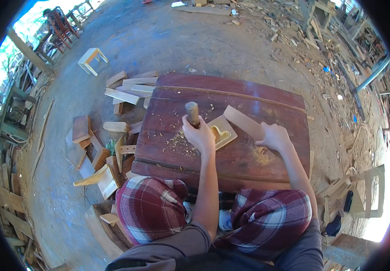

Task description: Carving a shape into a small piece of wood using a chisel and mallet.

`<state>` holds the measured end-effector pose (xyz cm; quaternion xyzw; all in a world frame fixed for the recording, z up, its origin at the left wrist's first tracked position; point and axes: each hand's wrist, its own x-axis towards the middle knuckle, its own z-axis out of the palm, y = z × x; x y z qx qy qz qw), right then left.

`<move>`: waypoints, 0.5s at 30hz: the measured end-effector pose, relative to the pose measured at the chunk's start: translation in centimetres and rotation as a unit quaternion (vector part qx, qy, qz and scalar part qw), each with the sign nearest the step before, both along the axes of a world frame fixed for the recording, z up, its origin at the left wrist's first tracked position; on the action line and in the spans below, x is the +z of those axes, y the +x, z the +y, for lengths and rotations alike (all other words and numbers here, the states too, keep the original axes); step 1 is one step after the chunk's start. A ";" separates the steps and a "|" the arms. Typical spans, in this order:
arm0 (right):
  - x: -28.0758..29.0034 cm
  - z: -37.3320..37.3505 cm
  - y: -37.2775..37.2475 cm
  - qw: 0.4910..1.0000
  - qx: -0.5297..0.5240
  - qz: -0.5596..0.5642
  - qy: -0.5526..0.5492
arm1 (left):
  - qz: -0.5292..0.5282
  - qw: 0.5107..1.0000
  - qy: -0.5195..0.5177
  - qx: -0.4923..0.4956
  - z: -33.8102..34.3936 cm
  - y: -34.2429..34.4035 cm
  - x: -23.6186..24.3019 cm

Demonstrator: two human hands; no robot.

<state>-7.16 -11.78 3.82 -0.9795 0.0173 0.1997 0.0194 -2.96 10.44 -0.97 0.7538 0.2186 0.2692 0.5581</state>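
Note:
My left hand (199,136) is closed round the upright wooden handle (192,109) of a tool; the tool's lower end is hidden by the hand. Just right of it, a pale square wood block (225,141) with a yellowish carved recess lies on a reddish-brown wooden worktop (167,140). My right hand (274,137) grips the near end of a long, flat wooden bar (242,119), angled toward the block's far corner. Wood shavings (183,141) are scattered around the block and my left hand.
Wood offcuts (115,128) are piled left of the worktop. A small pale stool (93,58) stands further back, near chairs (61,29). Scrap wood (308,31) litters the right side, with a wooden frame (369,189) at lower right. My plaid-covered knees sit against the near edge.

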 end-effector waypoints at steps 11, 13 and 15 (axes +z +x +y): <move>3.2 -4.0 -4.3 0.994 -0.005 0.109 0.025 | -0.056 0.990 0.088 -0.099 -1.6 0.6 -0.8; 3.4 -4.4 -5.0 0.991 0.004 0.129 0.028 | -0.096 0.985 0.075 -0.125 -2.2 0.8 -0.4; 3.8 -4.3 -5.4 0.988 0.019 0.150 0.035 | -0.109 0.979 0.080 -0.149 -2.9 1.1 -0.7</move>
